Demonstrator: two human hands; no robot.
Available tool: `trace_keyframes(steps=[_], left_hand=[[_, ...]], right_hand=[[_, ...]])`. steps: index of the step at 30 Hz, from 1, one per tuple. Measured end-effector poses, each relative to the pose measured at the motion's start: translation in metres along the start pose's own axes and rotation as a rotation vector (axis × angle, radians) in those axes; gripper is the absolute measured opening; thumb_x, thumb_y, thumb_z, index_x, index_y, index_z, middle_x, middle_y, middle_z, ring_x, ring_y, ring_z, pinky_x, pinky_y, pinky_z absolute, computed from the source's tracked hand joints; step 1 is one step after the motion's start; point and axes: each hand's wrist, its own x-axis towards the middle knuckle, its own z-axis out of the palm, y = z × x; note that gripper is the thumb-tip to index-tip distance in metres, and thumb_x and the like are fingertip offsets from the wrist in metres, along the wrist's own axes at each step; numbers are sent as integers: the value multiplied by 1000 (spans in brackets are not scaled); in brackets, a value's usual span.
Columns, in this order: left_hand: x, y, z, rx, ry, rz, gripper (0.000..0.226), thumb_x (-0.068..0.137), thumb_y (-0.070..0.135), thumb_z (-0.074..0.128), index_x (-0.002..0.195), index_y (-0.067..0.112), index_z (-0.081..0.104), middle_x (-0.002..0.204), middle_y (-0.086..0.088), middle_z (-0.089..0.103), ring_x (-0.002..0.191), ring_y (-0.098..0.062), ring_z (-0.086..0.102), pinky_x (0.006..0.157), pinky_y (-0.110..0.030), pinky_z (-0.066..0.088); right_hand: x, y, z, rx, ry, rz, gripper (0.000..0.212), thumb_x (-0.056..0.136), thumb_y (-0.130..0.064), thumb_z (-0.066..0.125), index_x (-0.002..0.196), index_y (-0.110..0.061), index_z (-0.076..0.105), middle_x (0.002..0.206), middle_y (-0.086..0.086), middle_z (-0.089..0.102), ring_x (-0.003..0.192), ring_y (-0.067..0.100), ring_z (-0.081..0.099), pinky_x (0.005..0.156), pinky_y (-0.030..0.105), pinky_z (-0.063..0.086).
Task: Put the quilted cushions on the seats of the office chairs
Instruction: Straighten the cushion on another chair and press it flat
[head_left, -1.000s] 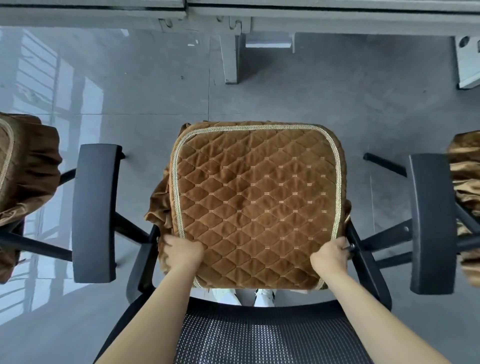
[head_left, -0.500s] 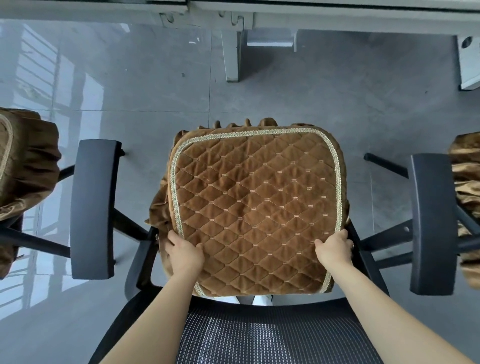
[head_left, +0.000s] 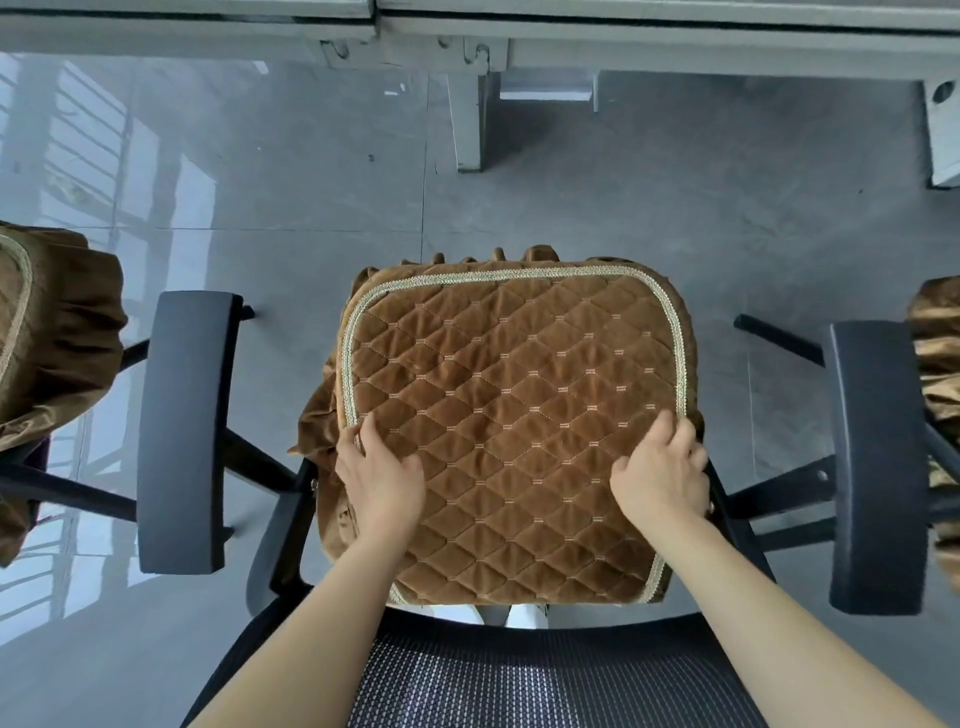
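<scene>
We're looking straight down over the mesh backrest (head_left: 519, 680) at the bottom of the frame, and there in the centre the quilted cushion (head_left: 511, 415) lies across the seat of the office chair, between the left armrest (head_left: 187, 431) and the right armrest (head_left: 878, 462). Our left hand (head_left: 382, 480) rests flat on the cushion's left side, fingers fairly straight and laid on the fabric, fingertips at the gold braid edge (head_left: 348, 358). Our right hand (head_left: 662, 478) lies on the right side, fingers slightly bent over the padding near the rim; whether the tips hook under the edge we cannot tell. Hands on both sides like that look meant to press and square the cushion, so it sits centred and flat. The ruffled skirt (head_left: 317, 426) bunches at centre left and peeks out along the far edge, so some tucking may be needed there. At the left edge of the frame another cushion (head_left: 57, 332) covers a neighbouring chair, and at the right edge a shiny brown ruffle (head_left: 937, 353) shows on a third. The grey tiled floor (head_left: 311, 182) and desk legs (head_left: 470, 124) fill the upper part of the frame.
</scene>
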Motion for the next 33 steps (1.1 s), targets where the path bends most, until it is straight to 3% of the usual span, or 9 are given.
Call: trace_keyframes(steps=[5, 9, 13, 17, 23, 29, 33], left_hand=[[52, 35, -12, -60, 37, -43, 69, 91, 20, 54, 152, 17, 22, 158, -14, 17, 142, -40, 18, 114, -52, 23], [91, 62, -18, -122, 1, -159, 73, 93, 40, 52, 153, 24, 15, 155, -14, 23, 138, -45, 27, 113, -56, 25], [122, 72, -23, -190, -73, -213, 86, 80, 57, 54, 151, 32, 13, 149, -17, 35, 130, -47, 40, 106, -59, 36], [138, 79, -22, -181, -100, -218, 76, 87, 52, 55, 148, 23, 20, 144, -20, 41, 124, -45, 47, 106, -55, 40], [146, 83, -14, -63, -102, -218, 68, 88, 52, 52, 140, 21, 20, 140, -23, 40, 121, -49, 47, 103, -58, 41], [141, 88, -4, 26, -99, -170, 90, 90, 54, 49, 154, 23, -6, 154, -23, 22, 138, -50, 27, 114, -59, 23], [140, 82, -7, -6, -43, -136, 81, 91, 50, 53, 149, 14, 9, 147, -24, 32, 131, -48, 37, 112, -58, 26]], right_hand=[[56, -18, -20, -3, 99, -153, 72, 93, -29, 51, 151, -7, 14, 155, 21, 18, 136, 42, 29, 105, 48, 37], [97, -33, -36, 109, 131, -94, 72, 94, -32, 51, 149, -7, 13, 148, 24, 24, 131, 44, 31, 101, 50, 37], [126, -43, -50, 254, 107, 13, 80, 89, -47, 56, 149, -13, 15, 145, 21, 30, 131, 42, 34, 103, 56, 36], [146, -41, -52, 442, 44, 88, 78, 89, -51, 54, 147, -10, 21, 148, 17, 28, 134, 41, 32, 105, 54, 33], [160, -29, -46, 514, 44, 179, 65, 98, -45, 35, 142, 2, 30, 146, 23, 33, 131, 44, 37, 106, 51, 32], [154, -13, -39, 474, 60, 231, 62, 98, -42, 37, 137, 6, 32, 143, 27, 34, 127, 47, 39, 102, 51, 36], [151, -22, -43, 495, 78, 234, 62, 98, -40, 42, 138, 6, 31, 144, 27, 34, 128, 47, 40, 103, 51, 36]])
